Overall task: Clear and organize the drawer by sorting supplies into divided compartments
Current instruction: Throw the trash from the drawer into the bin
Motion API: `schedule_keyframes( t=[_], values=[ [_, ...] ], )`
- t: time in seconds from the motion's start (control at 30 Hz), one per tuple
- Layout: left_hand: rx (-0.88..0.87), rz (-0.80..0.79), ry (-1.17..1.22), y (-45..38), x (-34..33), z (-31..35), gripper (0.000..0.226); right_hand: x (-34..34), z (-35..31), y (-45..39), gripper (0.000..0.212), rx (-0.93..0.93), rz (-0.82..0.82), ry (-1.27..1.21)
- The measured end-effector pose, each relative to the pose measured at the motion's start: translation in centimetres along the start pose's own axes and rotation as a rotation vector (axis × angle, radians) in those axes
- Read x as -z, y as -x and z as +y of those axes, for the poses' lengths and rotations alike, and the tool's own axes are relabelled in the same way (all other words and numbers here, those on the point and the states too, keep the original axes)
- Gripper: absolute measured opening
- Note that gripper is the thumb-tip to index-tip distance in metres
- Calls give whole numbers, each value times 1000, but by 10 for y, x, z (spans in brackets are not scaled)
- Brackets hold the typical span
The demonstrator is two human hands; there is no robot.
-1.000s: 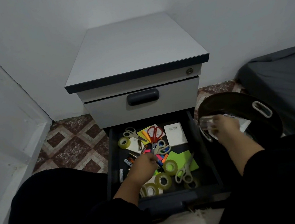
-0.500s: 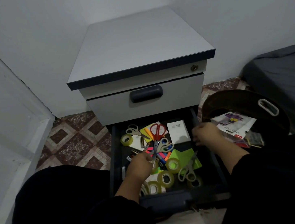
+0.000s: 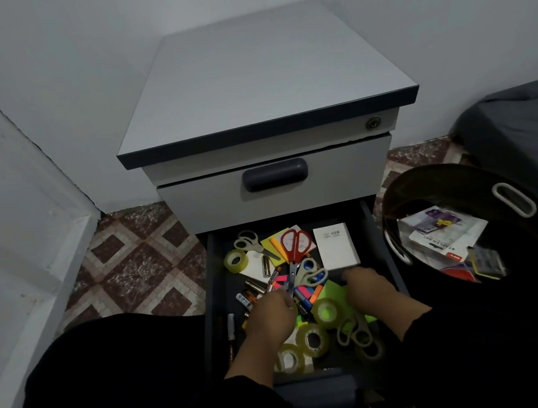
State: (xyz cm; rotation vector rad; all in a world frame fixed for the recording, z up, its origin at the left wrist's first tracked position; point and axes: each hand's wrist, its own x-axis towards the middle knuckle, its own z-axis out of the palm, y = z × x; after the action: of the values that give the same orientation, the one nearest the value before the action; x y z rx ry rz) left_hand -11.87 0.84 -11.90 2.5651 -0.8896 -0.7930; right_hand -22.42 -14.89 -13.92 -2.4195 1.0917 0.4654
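Inside drawer (image 3: 378, 243), left hand (image 3: 269, 316) and right hand (image 3: 371, 288) knuckles-up, grips hidden, clutter partly covered.

A corner of a home room: a grey metal pedestal cabinet (image 3: 263, 100) against plain white walls (image 3: 33, 64), patterned maroon-and-cream floor tiles (image 3: 138, 270) at left, and a dark-sheeted bed (image 3: 526, 126) at far right.
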Motion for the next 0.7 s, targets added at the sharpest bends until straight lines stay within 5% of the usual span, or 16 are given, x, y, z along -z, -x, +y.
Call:
schedule_keyframes(
  t=[0.23, 0.57, 0.7],
  values=[
    [21, -12, -6, -6, -2, -1, 25, 0, -4, -7, 33, 25, 16, 97],
    [100, 51, -26, -12, -3, 1, 22, 12, -6, -18, 24, -88, 237, -422],
    [66, 195, -57, -16, -6, -3, 20, 12, -8, -26, 24, -121, 247, -457]
  ],
)
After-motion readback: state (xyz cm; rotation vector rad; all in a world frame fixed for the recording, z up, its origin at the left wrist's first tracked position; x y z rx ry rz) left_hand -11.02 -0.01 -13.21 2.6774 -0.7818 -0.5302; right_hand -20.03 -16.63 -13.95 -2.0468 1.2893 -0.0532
